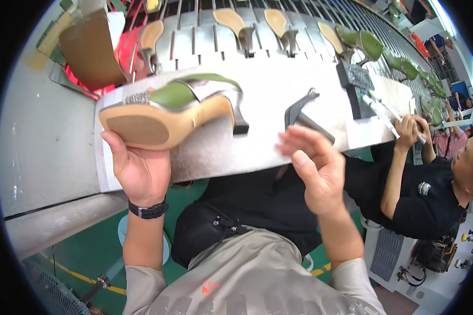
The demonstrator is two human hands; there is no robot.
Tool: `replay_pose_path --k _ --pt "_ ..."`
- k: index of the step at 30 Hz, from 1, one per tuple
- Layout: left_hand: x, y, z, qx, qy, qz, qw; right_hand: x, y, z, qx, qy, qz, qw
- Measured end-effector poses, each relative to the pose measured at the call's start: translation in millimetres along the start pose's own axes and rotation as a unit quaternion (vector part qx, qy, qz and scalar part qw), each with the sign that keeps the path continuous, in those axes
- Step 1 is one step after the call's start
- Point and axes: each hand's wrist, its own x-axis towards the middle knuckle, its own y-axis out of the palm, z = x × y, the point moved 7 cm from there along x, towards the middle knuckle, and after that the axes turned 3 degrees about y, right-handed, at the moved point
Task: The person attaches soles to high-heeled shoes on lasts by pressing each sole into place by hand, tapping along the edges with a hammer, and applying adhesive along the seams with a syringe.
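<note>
A high-heeled shoe with a green upper, a glittery band and a tan sole lies on its side over the white bench top, its sole turned toward me. My left hand grips it by the toe end, thumb at the sole's edge, the other fingers hidden behind it. Above the bench's front edge, my right hand is raised with its fingers stretched and slightly blurred, holding nothing. Just beyond those fingers lies a dark grey angled tool with a thick handle; its exact kind is unclear.
Behind the bench, a slatted conveyor carries several shoes, some with tan soles showing. A dark block and white pens lie to the right. There, a co-worker in black works close by. A brown panel stands at left.
</note>
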Motion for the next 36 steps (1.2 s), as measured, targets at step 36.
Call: replay_pose_path --k 36 --pt "49 52 156 0.629 -0.031 0.382 0.676 445 -243 -47 -0.842 0.109 0.188 0.493"
